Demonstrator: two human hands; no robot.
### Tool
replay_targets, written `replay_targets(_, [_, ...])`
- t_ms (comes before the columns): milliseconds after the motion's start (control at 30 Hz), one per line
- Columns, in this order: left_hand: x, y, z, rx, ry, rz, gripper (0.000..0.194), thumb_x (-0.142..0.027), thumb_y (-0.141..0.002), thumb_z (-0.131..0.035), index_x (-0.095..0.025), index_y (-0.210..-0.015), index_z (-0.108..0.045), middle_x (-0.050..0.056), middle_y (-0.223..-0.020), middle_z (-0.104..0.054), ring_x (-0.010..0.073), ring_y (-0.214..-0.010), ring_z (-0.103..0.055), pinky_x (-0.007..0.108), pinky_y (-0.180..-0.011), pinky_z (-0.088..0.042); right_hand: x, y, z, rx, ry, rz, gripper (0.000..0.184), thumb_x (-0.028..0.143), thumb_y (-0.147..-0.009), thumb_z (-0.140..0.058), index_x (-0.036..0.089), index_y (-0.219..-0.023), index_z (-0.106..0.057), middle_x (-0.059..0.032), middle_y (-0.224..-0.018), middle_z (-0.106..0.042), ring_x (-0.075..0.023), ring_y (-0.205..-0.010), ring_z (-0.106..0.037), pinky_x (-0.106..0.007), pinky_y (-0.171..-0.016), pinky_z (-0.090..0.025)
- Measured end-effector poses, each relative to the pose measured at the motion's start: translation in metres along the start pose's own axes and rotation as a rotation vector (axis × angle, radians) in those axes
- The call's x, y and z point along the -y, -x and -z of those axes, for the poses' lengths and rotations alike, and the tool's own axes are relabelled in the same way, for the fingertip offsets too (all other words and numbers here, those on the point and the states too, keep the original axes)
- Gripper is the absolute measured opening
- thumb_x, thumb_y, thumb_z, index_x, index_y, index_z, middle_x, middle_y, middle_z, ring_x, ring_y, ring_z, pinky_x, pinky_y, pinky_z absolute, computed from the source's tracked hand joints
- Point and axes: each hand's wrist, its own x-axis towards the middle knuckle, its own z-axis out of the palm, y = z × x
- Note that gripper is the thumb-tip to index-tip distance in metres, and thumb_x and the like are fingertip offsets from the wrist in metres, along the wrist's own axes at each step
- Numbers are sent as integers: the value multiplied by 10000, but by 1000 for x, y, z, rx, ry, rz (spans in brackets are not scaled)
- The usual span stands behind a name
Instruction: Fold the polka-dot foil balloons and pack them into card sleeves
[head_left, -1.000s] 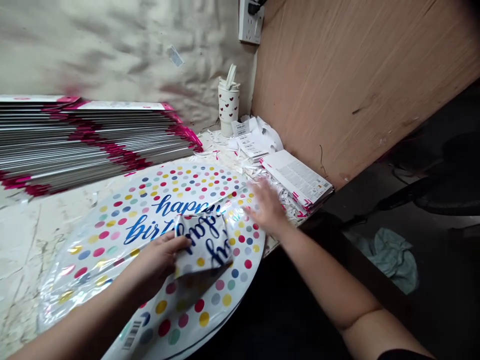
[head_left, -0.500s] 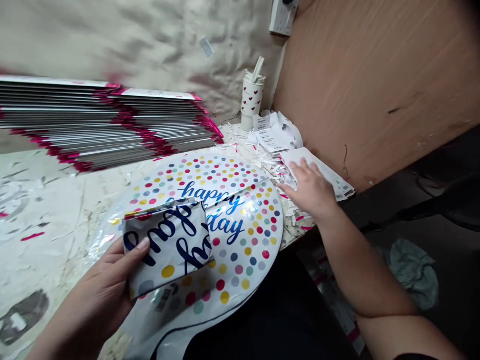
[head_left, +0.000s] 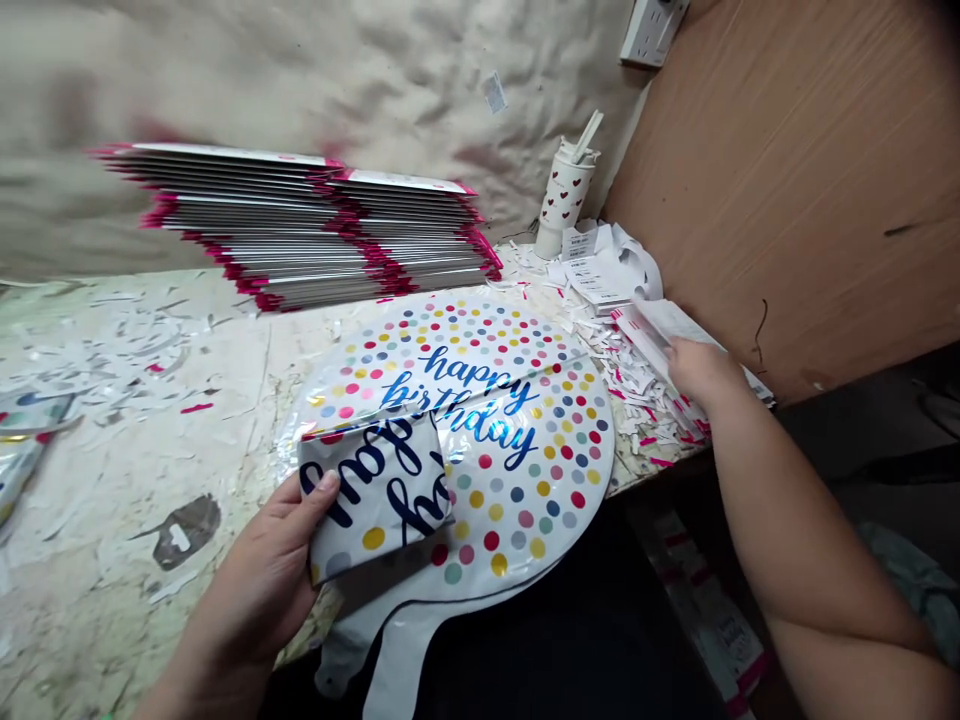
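My left hand (head_left: 289, 545) is closed on a folded foil balloon (head_left: 375, 510) with dark blue lettering and coloured dots, the thumb on top. Below it lie flat round foil balloons (head_left: 555, 520), white with coloured dots and blue "happy birthday" script. Their tails hang over the table's front edge. At the right, my right hand (head_left: 701, 372) has its fingers closed at the edge of a white, pink-edged flat sleeve (head_left: 645, 340), tilted up from the pile beside the wooden board. The fingertips are partly hidden.
A tall stack of flat pink-edged sleeves (head_left: 360, 235) stands at the back. Beside it are a heart-patterned tumbler (head_left: 564, 195) and a curled strip of labels (head_left: 600, 270). Paper scraps (head_left: 127, 345) litter the table. A wooden board (head_left: 795, 180) walls the right side.
My right hand has gone from open above the sleeve pile to gripping a sleeve, whose edge is now raised. My left hand still holds the folded balloon. The view has shifted left.
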Motion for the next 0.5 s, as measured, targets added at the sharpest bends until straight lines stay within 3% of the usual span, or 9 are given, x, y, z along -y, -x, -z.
replay_targets(100, [-1,9,-1,-4,-21,-63,478,-230,-723,-679,-265,-1177,-534,29,-952,-707,202,-773,-678,331,-679,-575,50,54,11,-152,12,34,556,207,-904,-217,139,-1448,-119,-256,-1106,-591,-339,-882,-614,-446,-697,-433])
replay_targets(133, [-1,12,0,9,-31,-78,491,-245,-711,-692,-268,-1175,-534,29,-954,-706,206,-776,-677,328,-673,-575,70,76,11,-150,-4,193,583,187,-889,-253,149,-1451,-107,-242,-1160,-573,-317,-861,-621,-425,-685,-452])
replay_targets(200, [0,18,4,50,-72,-105,491,-294,-708,-697,-268,-1171,-535,34,-974,-700,214,-804,-670,325,-674,-574,103,114,6,79,-46,569,583,161,-847,-351,119,-1421,-255,-238,-1228,-535,-309,-888,-620,-406,-685,-482])
replay_targets(267, [1,22,9,96,-182,-149,436,-346,-736,-667,-264,-1147,-551,32,-1006,-690,216,-856,-658,317,-699,-569,123,134,3,365,-140,783,482,229,-834,-446,135,-1306,-477,-200,-1199,-574,-320,-908,-625,-426,-740,-490])
replay_targets(333, [2,24,12,166,-396,-237,352,-374,-770,-622,-253,-1099,-585,29,-1026,-682,216,-897,-644,303,-722,-562,126,132,7,431,-433,836,460,360,-839,-498,188,-1265,-522,-140,-1239,-563,-304,-1037,-583,-419,-850,-464])
replay_targets(433, [-1,25,1,344,-776,-464,265,-354,-816,-542,-236,-1039,-624,34,-997,-682,211,-887,-640,286,-726,-551,120,109,18,409,-942,1014,868,470,-639,-716,233,-1383,-335,-81,-1375,-432,-250,-1219,-444,-332,-977,-382])
replay_targets(467, [-3,26,-6,405,-878,-546,255,-330,-833,-509,-236,-1041,-623,36,-988,-680,205,-874,-641,281,-716,-549,120,100,19,494,-1006,1123,924,429,-577,-766,224,-1375,-348,-76,-1347,-462,-238,-1197,-465,-306,-966,-388])
replay_targets(500, [-3,26,-15,415,-955,-641,254,-300,-847,-482,-240,-1057,-611,35,-993,-674,197,-869,-639,280,-716,-545,120,90,19,623,-998,1210,836,375,-567,-777,203,-1315,-442,-71,-1246,-553,-227,-1116,-532,-291,-920,-422])
